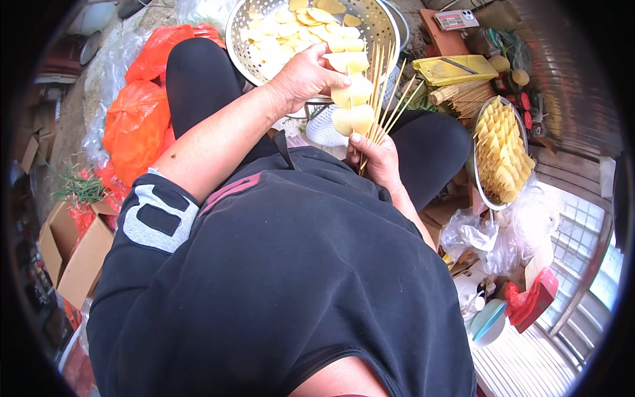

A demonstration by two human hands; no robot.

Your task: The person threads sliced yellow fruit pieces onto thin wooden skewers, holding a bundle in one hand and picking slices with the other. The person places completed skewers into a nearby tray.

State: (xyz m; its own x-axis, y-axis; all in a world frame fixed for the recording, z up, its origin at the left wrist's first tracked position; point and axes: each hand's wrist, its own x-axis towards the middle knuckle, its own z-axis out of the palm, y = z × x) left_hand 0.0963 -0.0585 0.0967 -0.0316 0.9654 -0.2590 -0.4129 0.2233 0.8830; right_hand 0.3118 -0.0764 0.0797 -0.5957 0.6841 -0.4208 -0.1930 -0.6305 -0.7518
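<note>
My left hand [303, 77] grips the side of a row of thin pale-yellow slices, possibly potato [353, 91], threaded on a bamboo skewer. In my right hand [376, 156] are the lower end of that skewer and a bunch of bare bamboo skewers [382, 94], which fan out upward. The lowest slice sits just above my right thumb. Beyond my hands, between my knees, stands a perforated metal colander [243, 54] with many loose slices [292, 32] in it. My left fingertips are partly hidden behind the threaded slices.
To the right, a metal bowl [477, 171] holds many filled skewers [503, 149]. Near it lie a yellow slicer board [454, 69], bundled skewers [466, 97] and a phone [456, 20]. Orange plastic bags [136, 129] and a cardboard box [84, 263] are at left.
</note>
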